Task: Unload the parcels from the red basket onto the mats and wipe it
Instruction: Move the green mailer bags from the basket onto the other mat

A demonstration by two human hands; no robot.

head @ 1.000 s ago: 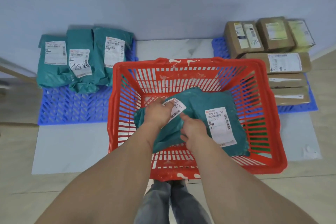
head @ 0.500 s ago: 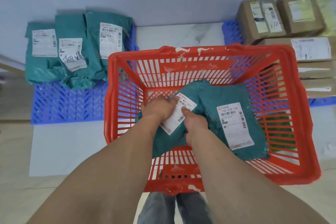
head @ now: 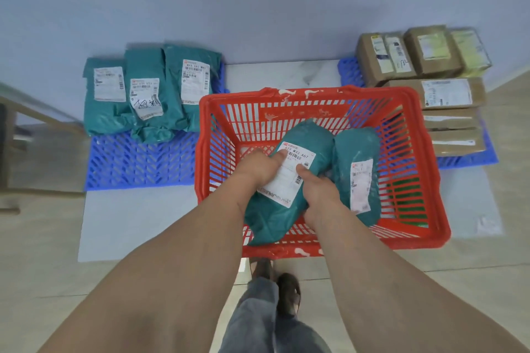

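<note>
We grip the teal parcel [head: 289, 180], white label up, with left hand [head: 258, 166] and right hand [head: 318, 189] over the red basket [head: 424, 175].

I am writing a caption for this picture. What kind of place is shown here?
Probably a parcel sorting or pickup room: teal mailer bags with shipping labels on a blue plastic mat, labelled cardboard boxes, and a red basket.

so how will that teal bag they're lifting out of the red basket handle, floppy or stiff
Probably soft rather than stiff: the teal parcel looks wrinkled and bulges between the left hand and right hand. Its glossy plastic skin may be a bit slippery. It looks light, though its weight cannot be told from here.
</note>
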